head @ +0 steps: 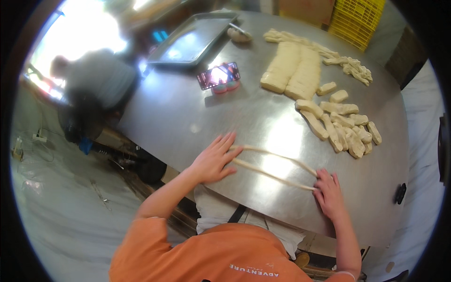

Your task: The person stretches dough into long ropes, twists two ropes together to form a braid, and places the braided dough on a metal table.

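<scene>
Two thin, pale dough strands (269, 171) lie side by side on the steel table, stretched between my hands. My left hand (215, 160) is palm down over their left ends, fingers extended and thumb apart. At the right ends, my right hand (328, 192) rests with bent fingers touching the dough; its palm is hidden, and a firm grip cannot be made out. Past my right hand lies a loose pile of short dough pieces (341, 128). Behind the pile sit two thick dough slabs (294, 70), pressed side by side.
Twisted dough strips (348, 68) lie along the far side of the steel table (169, 130). A phone (219, 75) leans on a small stand, near a metal tray (193, 38) and a small lump with a white stick (239, 35). Yellow crates (357, 21) stand beyond. A person (98, 77) bends at left.
</scene>
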`<state>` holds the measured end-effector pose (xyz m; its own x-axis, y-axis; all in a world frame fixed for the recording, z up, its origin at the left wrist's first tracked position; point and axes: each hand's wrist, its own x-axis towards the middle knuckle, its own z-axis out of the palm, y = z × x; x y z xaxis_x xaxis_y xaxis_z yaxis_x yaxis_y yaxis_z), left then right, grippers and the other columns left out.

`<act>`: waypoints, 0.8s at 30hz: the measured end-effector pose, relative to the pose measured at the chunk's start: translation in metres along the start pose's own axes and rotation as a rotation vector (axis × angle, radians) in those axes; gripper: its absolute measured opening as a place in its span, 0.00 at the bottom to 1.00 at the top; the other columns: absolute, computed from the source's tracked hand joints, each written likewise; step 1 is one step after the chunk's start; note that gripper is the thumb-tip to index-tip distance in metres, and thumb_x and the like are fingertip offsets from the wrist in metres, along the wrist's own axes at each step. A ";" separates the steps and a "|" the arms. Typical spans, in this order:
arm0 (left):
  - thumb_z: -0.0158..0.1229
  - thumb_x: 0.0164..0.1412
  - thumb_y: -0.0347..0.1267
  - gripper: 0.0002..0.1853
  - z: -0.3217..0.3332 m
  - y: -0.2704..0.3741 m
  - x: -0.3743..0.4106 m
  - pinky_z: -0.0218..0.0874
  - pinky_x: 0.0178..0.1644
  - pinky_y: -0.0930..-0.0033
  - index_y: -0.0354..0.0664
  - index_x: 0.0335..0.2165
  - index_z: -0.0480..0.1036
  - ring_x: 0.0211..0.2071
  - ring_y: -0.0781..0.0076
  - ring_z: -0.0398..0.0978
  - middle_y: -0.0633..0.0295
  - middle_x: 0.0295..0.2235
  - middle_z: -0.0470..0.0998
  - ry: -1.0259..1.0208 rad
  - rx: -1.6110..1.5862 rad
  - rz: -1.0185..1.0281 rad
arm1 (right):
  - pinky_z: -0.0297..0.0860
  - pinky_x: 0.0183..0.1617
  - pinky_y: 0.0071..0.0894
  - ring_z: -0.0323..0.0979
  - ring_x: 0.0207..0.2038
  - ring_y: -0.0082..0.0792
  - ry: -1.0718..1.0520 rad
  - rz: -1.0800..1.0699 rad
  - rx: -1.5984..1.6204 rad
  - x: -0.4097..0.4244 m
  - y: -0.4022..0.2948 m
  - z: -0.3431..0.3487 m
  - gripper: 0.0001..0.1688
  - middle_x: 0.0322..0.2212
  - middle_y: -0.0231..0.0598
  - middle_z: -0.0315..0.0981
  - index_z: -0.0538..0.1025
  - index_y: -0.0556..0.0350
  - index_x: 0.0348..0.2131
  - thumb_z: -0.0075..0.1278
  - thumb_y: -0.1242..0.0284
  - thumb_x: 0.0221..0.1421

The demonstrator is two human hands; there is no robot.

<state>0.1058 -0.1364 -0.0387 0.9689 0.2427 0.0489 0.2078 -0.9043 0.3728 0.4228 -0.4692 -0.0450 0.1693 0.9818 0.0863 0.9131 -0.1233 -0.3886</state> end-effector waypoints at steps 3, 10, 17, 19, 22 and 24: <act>0.58 0.67 0.40 0.28 0.001 0.018 -0.049 0.36 0.75 0.40 0.40 0.60 0.67 0.73 0.41 0.44 0.38 0.71 0.50 -0.086 0.025 -0.051 | 0.57 0.70 0.51 0.69 0.58 0.54 0.120 0.340 0.457 -0.028 0.016 -0.011 0.07 0.51 0.49 0.76 0.75 0.56 0.39 0.53 0.73 0.62; 0.57 0.67 0.44 0.30 0.036 -0.023 0.053 0.34 0.75 0.38 0.45 0.63 0.66 0.73 0.39 0.44 0.35 0.70 0.50 0.187 0.042 -0.139 | 0.56 0.71 0.58 0.66 0.63 0.55 0.325 0.203 -0.113 0.050 -0.002 0.019 0.09 0.55 0.49 0.74 0.76 0.57 0.41 0.51 0.74 0.61; 0.61 0.62 0.52 0.44 0.009 0.014 0.012 0.37 0.74 0.40 0.41 0.68 0.59 0.73 0.35 0.44 0.34 0.71 0.46 0.042 0.121 -0.243 | 0.56 0.70 0.54 0.63 0.65 0.52 0.097 0.604 0.508 -0.002 0.004 -0.024 0.09 0.57 0.45 0.73 0.76 0.54 0.42 0.53 0.74 0.62; 0.61 0.62 0.51 0.44 0.024 -0.008 0.055 0.38 0.74 0.40 0.40 0.68 0.58 0.73 0.35 0.44 0.35 0.71 0.46 0.197 0.058 -0.280 | 0.58 0.68 0.57 0.64 0.64 0.55 0.234 0.727 0.394 0.039 0.006 -0.027 0.11 0.55 0.49 0.74 0.76 0.57 0.43 0.54 0.72 0.61; 0.61 0.62 0.51 0.45 0.033 -0.024 0.073 0.38 0.74 0.41 0.41 0.69 0.58 0.72 0.35 0.44 0.36 0.71 0.47 0.241 0.010 -0.144 | 0.56 0.70 0.57 0.63 0.65 0.55 0.346 0.214 -0.085 0.046 -0.003 0.014 0.13 0.56 0.50 0.73 0.76 0.56 0.45 0.54 0.72 0.61; 0.61 0.62 0.52 0.45 0.015 -0.001 0.024 0.37 0.75 0.42 0.41 0.69 0.58 0.72 0.34 0.44 0.36 0.71 0.48 -0.002 0.057 -0.024 | 0.52 0.73 0.55 0.62 0.66 0.54 0.177 0.201 0.015 -0.005 -0.003 0.015 0.14 0.58 0.46 0.72 0.76 0.54 0.46 0.53 0.72 0.62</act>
<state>0.1309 -0.1353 -0.0520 0.9637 0.2642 0.0381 0.2387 -0.9168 0.3203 0.4138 -0.4721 -0.0585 0.4101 0.8971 0.1644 0.8491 -0.3098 -0.4280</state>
